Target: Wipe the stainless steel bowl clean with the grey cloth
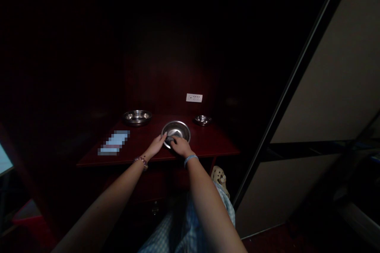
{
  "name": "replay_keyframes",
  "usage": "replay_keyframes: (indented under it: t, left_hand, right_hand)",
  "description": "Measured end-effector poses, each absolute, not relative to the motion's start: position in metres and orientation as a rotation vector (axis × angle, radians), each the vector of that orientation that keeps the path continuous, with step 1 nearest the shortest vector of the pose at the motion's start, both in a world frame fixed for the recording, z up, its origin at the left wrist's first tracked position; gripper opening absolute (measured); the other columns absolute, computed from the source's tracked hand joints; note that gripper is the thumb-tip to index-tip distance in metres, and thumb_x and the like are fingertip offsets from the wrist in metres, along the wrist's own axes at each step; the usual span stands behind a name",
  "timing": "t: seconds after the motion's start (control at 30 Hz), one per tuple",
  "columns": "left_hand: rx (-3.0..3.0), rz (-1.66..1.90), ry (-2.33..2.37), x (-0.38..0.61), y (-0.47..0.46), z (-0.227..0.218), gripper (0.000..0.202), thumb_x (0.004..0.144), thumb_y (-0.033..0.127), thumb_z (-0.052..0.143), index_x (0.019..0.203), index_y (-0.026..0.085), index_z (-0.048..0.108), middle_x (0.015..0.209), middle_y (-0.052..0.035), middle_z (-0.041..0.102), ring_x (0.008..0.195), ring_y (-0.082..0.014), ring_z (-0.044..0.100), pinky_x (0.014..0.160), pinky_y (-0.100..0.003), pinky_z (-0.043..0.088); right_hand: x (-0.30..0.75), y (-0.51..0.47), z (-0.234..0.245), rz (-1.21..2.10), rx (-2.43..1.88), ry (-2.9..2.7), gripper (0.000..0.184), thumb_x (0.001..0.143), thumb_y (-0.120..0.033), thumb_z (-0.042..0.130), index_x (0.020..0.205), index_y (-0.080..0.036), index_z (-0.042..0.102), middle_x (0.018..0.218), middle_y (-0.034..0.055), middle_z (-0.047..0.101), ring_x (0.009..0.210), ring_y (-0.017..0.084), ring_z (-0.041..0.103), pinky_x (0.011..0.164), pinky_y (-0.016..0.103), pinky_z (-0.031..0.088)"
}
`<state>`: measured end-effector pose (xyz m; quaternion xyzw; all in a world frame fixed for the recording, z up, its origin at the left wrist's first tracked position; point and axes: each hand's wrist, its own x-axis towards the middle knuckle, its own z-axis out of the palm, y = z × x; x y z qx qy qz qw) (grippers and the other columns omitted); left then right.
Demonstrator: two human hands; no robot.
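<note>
A shiny metal bowl [181,127] sits near the front edge of the dark red desk [142,150], tilted slightly towards me. My left hand [158,144] grips its left rim, thumb on top. Inside the near part of the bowl, my right hand [180,146] is closed on a dark grey crumpled cloth [169,139], its fingers pressing it against the metal. Part of the cloth and the bowl's near rim are hidden by the hands.
A wider metal dish [137,117] stands at the back left, a small metal bowl [203,120] at the back right. A blurred pale rectangle [115,142] lies on the left. A wall socket [194,98] is behind. Below right hangs a beige clog [219,176]; a sliding door [320,99] stands right.
</note>
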<state>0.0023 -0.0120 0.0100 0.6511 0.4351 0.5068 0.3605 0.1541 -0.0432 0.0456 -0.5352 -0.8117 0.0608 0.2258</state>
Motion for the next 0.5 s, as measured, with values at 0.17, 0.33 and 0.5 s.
replay_keyframes:
  t: [0.17,0.33,0.5]
  left_hand:
    - [1.658,1.294,1.119,0.0022,-0.0129,0.0107,0.066,0.074,0.061,0.038,0.114,0.011,0.054,0.118,-0.0115,0.058,0.109,-0.0235,0.052,0.094,-0.033,0.036]
    - [1.628,1.307,1.069,0.0027,-0.0097,0.0081,0.065,0.074,0.062,0.039,0.111,0.011,0.056,0.113,-0.0114,0.061,0.106,-0.0229,0.055,0.094,-0.033,0.038]
    - [1.629,1.319,1.097,0.0010,-0.0036,0.0023,0.062,0.074,0.060,0.040,0.107,0.010,0.058,0.108,-0.0127,0.063,0.104,-0.0243,0.056,0.093,-0.035,0.038]
  right_hand:
    - [0.1535,-0.0419,0.0478,0.236,-1.539,-2.170,0.037,0.086,-0.036,0.035,0.115,-0.025,0.055,0.103,0.0031,0.062,0.095,0.019,0.056,0.083,0.028,0.039]
    - [0.1512,-0.0407,0.0507,0.275,-1.576,-2.090,0.037,0.087,-0.037,0.032,0.105,-0.021,0.060,0.101,0.0051,0.062,0.093,0.019,0.057,0.081,0.027,0.040]
    - [0.1502,-0.0400,0.0536,0.352,-1.582,-2.029,0.038,0.087,-0.038,0.031,0.100,-0.020,0.063,0.097,0.0058,0.063,0.091,0.018,0.057,0.080,0.027,0.040]
